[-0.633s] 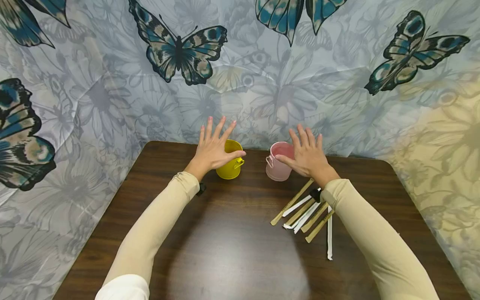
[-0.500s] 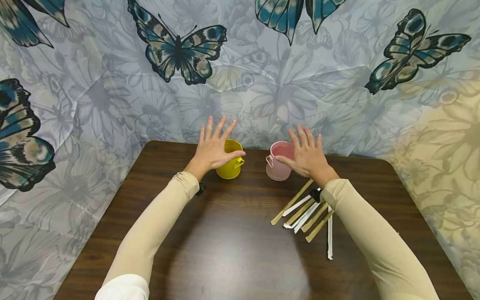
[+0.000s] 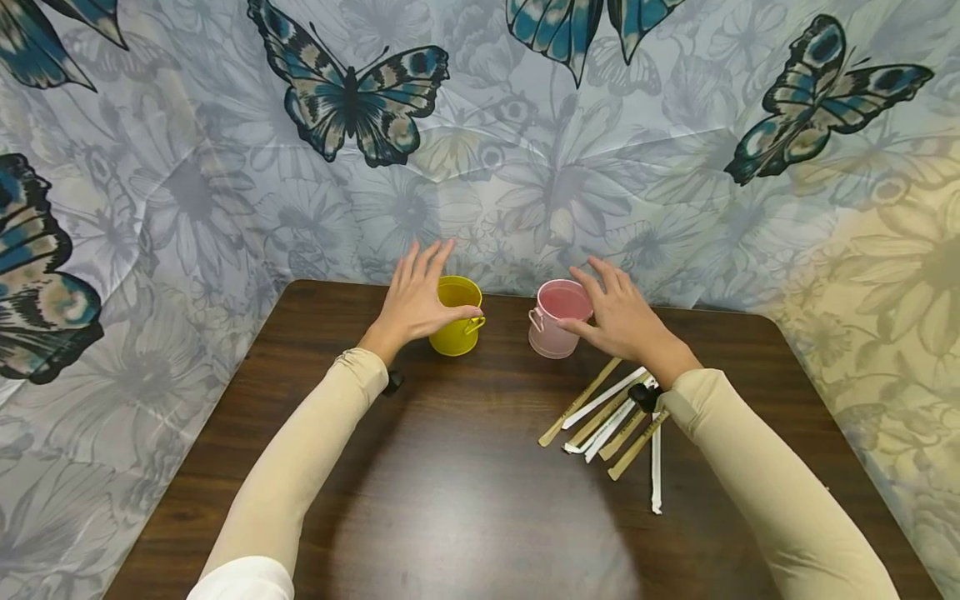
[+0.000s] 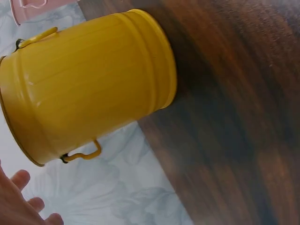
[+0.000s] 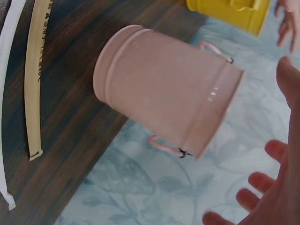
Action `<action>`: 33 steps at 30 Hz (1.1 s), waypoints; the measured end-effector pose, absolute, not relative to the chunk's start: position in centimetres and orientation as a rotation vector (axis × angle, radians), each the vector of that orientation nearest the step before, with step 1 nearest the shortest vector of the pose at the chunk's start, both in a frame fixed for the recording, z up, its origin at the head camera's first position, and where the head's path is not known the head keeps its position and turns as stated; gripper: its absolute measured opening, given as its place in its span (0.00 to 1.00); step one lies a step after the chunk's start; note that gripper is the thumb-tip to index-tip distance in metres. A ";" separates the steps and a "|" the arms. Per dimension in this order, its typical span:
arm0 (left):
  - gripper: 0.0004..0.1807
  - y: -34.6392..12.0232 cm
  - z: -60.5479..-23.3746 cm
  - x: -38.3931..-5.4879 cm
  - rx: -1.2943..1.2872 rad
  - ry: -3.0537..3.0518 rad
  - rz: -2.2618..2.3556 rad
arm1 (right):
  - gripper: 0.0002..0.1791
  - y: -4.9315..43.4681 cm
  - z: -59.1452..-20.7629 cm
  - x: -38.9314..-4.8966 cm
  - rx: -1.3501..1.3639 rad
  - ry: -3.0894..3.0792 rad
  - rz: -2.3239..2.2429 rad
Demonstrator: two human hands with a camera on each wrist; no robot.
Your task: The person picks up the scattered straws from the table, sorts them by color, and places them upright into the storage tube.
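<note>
A small yellow bucket (image 3: 453, 337) with side handles stands upright near the table's far edge. My left hand (image 3: 414, 305) is at its left, fingers extended and thumb reaching across in front of it. In the left wrist view the bucket (image 4: 89, 84) fills much of the picture, with my fingertips (image 4: 35, 202) apart from its rim. To the right stands a pink bucket (image 3: 553, 333) of like shape. My right hand (image 3: 624, 320) is spread at its right side, thumb overlapping the bucket. The right wrist view shows this bucket (image 5: 164, 86) with the fingers (image 5: 262, 180) beyond its rim, holding nothing.
Several paper-wrapped sticks, brown (image 3: 581, 402) and white (image 3: 657, 475), lie on the dark wooden table (image 3: 465, 500) beneath and beside my right wrist. A butterfly-patterned cloth (image 3: 300, 200) hangs right behind the table's far edge.
My right hand has turned and its wrist has shifted right. My left hand has moved slightly left, its fingers closer together. The buckets stand where they were, and the view has shifted a little.
</note>
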State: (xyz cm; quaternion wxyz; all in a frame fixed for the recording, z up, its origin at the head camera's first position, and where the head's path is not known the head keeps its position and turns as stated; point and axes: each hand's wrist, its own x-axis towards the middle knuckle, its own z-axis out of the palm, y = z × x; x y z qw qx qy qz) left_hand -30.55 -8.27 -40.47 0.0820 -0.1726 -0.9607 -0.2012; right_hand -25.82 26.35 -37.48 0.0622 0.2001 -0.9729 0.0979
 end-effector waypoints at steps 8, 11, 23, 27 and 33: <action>0.69 -9.0 -41.7 -30.6 -0.438 -2.889 -0.872 | 0.37 27.4 -36.8 -23.8 0.727 -2.810 0.509; 0.72 -9.0 -42.3 -30.6 -0.410 -2.882 -0.949 | 0.30 28.1 -37.0 -22.9 0.785 -2.738 0.573; 0.75 -8.9 -43.7 -30.6 -0.381 -2.780 -1.280 | 0.15 30.4 -40.2 -19.9 0.745 -2.883 0.983; 0.76 -8.8 -43.9 -30.6 -0.381 -2.762 -1.344 | 0.17 30.7 -41.9 -19.7 0.628 -3.019 1.250; 0.76 -8.7 -44.2 -30.6 -0.395 -2.719 -1.480 | 0.17 30.9 -44.1 -20.0 0.477 -3.118 1.428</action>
